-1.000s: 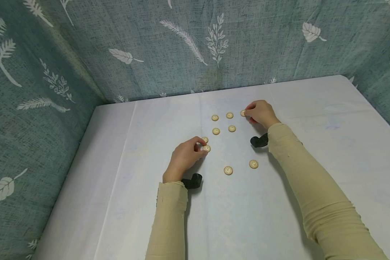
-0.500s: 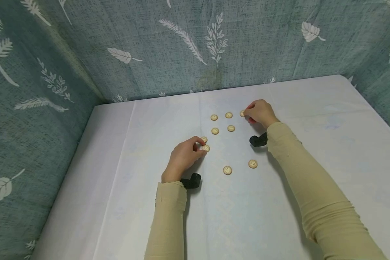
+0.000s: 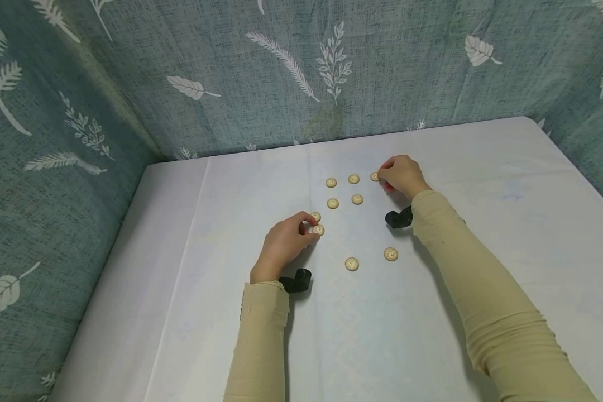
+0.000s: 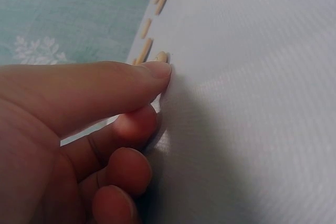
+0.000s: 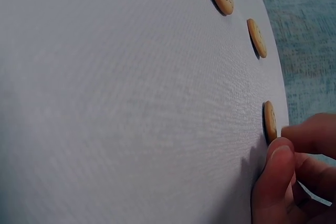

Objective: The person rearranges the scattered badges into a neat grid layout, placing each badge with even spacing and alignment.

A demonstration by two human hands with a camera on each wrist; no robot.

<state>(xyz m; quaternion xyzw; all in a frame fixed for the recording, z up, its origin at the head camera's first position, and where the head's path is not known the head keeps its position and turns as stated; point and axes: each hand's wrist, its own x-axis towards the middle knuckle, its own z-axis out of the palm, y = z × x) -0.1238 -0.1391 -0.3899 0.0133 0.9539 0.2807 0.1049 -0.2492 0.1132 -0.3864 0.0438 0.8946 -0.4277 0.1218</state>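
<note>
My left hand [image 3: 283,243] pinches a round, light wooden disc [image 3: 319,230] with dark printed lines, index finger at its far edge and thumb at its near edge. Just beyond that index finger lies another disc [image 3: 315,216], partly covered by it. In the left wrist view the thumb [image 4: 126,80] hides most of the pinched disc. My right hand [image 3: 402,174] has thumb and index finger closed on the edge of the far-right disc [image 3: 374,176]. The right wrist view shows that disc [image 5: 270,120] low over the cloth, the fingertips at its near end.
Two more discs [image 3: 331,182] [image 3: 354,178] continue the back row, and two [image 3: 333,204] [image 3: 357,199] lie nearer. Closer to me are another disc [image 3: 352,264] and one to its right [image 3: 391,254]. A white cloth [image 3: 221,335] covers the table; a leaf-patterned green curtain [image 3: 392,67] hangs behind.
</note>
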